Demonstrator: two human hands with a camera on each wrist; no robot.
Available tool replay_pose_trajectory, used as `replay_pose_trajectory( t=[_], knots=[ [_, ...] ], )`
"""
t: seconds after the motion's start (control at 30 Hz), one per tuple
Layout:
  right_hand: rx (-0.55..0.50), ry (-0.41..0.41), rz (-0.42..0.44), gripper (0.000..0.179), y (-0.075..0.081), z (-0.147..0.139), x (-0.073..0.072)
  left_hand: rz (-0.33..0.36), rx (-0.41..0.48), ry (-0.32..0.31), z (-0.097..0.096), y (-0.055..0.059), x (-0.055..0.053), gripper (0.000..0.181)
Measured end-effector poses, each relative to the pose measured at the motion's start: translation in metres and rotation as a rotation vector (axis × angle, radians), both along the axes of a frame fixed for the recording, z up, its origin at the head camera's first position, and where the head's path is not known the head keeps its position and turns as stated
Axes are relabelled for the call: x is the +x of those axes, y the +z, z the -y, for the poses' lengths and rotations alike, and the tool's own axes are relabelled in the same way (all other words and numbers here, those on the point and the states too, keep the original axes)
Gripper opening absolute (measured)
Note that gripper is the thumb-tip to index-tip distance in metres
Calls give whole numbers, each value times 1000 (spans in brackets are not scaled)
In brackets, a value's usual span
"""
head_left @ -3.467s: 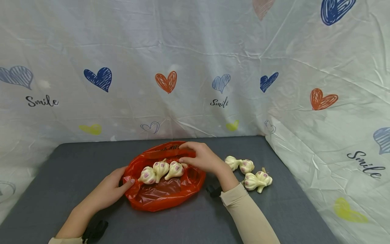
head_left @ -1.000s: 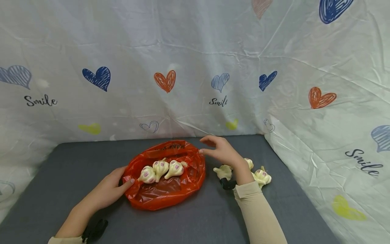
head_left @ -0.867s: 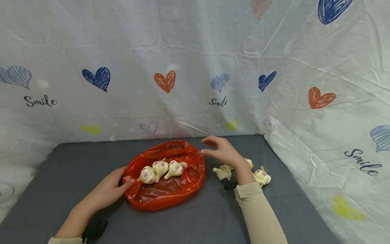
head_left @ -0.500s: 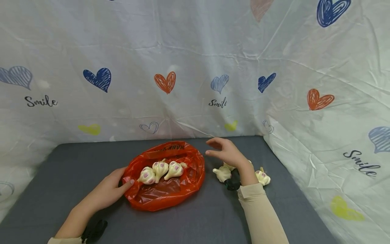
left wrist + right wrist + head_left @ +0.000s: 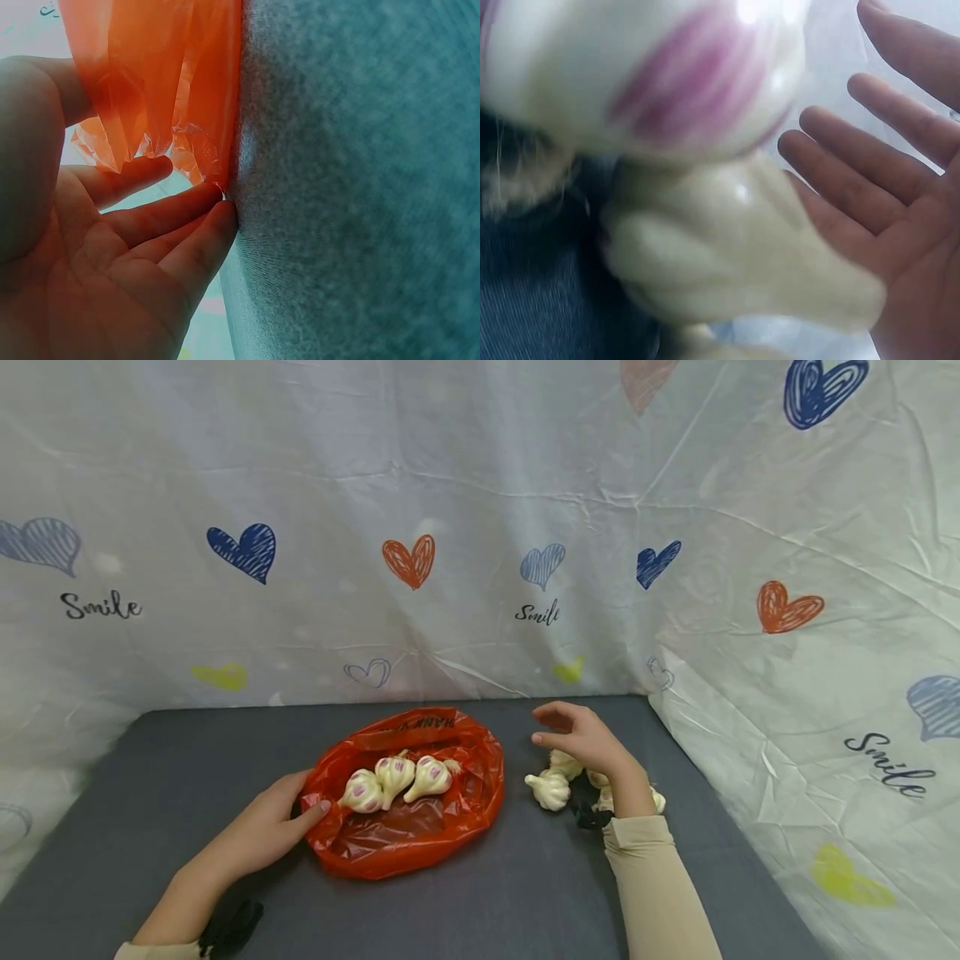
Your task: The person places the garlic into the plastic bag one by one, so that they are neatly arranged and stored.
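Note:
A red plastic bag [image 5: 405, 856] lies with its mouth spread wide, and three garlic bulbs [image 5: 395, 775] rest inside. At the bag's left rim my left hand [image 5: 266, 818] pinches the plastic, thumb inside and fingers outside. In the left wrist view those fingers [image 5: 169, 217] touch the crumpled bag edge near the tabletop. My right hand [image 5: 588, 743] hovers over the garlic on the right, fingers loosely bent, holding nothing. Beneath it are several loose garlic bulbs [image 5: 550, 789], partly hidden by the hand and wrist. The right wrist view shows purple-streaked garlic [image 5: 682, 82] close beside the open palm.
A dark grey cloth [image 5: 420, 918] covers the table. Behind and to the right hangs a pale curtain [image 5: 465, 485] printed with hearts and "Smile". Black wrist cameras [image 5: 232, 927] sit under both wrists.
My right hand has come out of the bag and moved right, over the loose garlic. The left hand, the bag and its three garlic bulbs have stayed in place.

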State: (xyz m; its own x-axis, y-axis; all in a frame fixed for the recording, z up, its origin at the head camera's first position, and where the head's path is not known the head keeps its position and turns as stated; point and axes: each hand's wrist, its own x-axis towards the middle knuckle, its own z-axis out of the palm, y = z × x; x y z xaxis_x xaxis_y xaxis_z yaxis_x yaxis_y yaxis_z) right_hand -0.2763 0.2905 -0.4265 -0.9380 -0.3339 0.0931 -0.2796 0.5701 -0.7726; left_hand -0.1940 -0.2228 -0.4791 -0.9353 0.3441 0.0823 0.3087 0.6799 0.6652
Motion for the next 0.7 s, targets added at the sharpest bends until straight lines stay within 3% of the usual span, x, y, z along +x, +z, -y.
replay_pose_trajectory(
  t=[0.23,0.7],
  knots=[
    [-17,-40,35,57,-6,-14,-3,-9,5,-8,-1,1,2,69],
    [-20,-16,70,60,-12,-30,-2,-10,0,-9,-1,1,1,69]
  ],
)
